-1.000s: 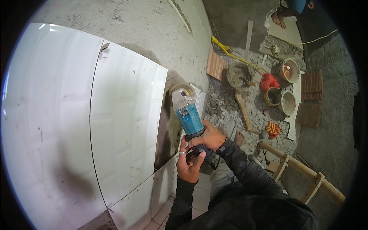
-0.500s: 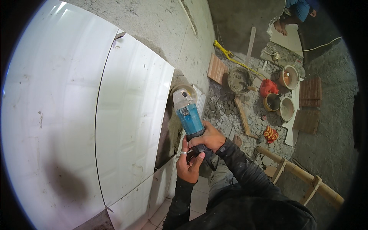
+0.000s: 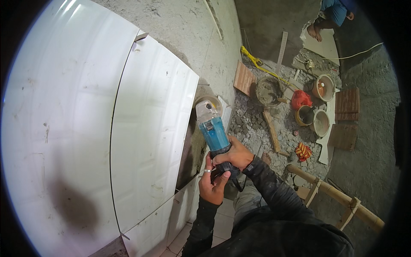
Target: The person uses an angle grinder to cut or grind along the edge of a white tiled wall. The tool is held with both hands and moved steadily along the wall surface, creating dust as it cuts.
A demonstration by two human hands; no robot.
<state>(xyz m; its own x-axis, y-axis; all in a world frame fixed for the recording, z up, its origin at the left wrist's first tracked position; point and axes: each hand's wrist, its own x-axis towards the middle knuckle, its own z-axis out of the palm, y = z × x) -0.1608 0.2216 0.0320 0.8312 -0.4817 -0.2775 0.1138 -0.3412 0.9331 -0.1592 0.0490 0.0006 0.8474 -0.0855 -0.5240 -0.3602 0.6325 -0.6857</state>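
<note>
**me:** Teal angle grinder [image 3: 212,132] sits in both hands right now. Right hand [image 3: 233,156] is wrapped snug round the rear of the body, left hand [image 3: 212,182] cupped under the tail end with fingers curled round it, so a full two-handed hold. It's just beside the right edge of the big white wall tile [image 3: 150,141], disc guard [image 3: 208,103] up at the bare strip of wall [image 3: 195,150] between that tile and the stack of white tiles [image 3: 225,113].

**other:** which way's it pointing?

**me:** Long axis runs from the hands up and slightly left in the head view, nose away from me, tail towards my chest. Can't tell if the disc is touching anything.

**other:** risks?

**me:** My guess: if the disc bites that tile edge at an angle it kicks or chips the glaze. Cord [image 3: 236,182] hangs right below my wrists too, could snag. Rubble floor [image 3: 257,124] underfoot wouldn't help balance either.
</note>
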